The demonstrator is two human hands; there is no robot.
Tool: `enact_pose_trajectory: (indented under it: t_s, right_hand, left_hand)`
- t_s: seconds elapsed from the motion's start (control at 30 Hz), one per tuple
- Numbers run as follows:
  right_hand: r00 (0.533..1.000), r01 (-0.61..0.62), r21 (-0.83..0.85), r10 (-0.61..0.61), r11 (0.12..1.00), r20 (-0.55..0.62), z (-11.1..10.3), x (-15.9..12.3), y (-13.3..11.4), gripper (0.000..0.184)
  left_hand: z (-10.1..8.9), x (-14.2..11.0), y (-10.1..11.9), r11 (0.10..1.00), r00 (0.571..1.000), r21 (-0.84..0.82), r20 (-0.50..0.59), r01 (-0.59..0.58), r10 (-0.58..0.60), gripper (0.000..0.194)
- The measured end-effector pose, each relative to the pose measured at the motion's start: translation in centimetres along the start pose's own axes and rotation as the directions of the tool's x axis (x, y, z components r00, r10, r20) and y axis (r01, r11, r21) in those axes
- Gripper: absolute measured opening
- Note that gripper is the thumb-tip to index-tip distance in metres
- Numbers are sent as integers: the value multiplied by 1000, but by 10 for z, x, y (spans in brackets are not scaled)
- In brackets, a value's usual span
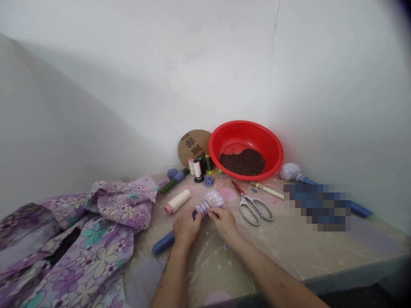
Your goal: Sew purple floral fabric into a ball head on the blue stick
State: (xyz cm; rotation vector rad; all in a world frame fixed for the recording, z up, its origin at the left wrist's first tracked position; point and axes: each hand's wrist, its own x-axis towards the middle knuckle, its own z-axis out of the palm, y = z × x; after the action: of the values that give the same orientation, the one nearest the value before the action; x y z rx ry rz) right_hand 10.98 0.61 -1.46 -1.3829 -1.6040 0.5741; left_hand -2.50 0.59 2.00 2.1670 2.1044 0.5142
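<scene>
At the near edge of the table (290, 246), first entry: a stuffed ball of lilac floral cloth on a blue-wrapped stick (210, 201), held between your hands. Your left hand (187, 228) is clenched round the stick just below the ball. Your right hand (224, 223) is closed in a pinching grip at the bound neck. The stick's lower end points toward the near left.

Within reach: a cream thread cone (177, 202) on its side, near your left hand; steel scissors (244, 199), just beyond your right hand; a pale rod (267, 190) beside them. Toward the back corner: thread spools (197, 167), blue yarn balls (172, 173), a green-wrapped stick (173, 182), a cardboard disc (193, 147) and a red plastic basin (247, 129) holding dark granular filling (242, 162). On the right lies a second cloth ball (290, 172), its blue stick partly hidden by a blurred patch. Floral fabric (96, 222) heaps along the left edge.

Risks, as judged: if your pinch slackens, the binding could loosen and let the ball's contents escape. A wide swing of the stick could send the cone rolling. Reaching across carelessly, you could catch cloth or skin on the scissor blades.
</scene>
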Motion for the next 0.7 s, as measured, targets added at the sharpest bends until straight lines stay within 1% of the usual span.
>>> enact_pose_trajectory:
  t_s: [0.17,0.37,0.57,0.7]
  right_hand:
    - [1000,-10,15,10,1000,-7,0,-1,1,24]
    - [1000,-20,10,20,1000,-4,0,-3,2,25]
    - [1000,-7,-22,7,1000,10,-2,-6,-2,26]
    - [1000,-3,-53,4,999,23,-2,-8,-4,28]
  left_hand:
    - [-2,1,1,999,999,-19,33,29,-28,34]
    - [-1,1,0,1000,1000,-28,-3,7,-8,37]
    - [-2,2,1,999,1000,-22,15,28,-28,36]
    - [-1,2,1,999,1000,-29,1,27,-27,36]
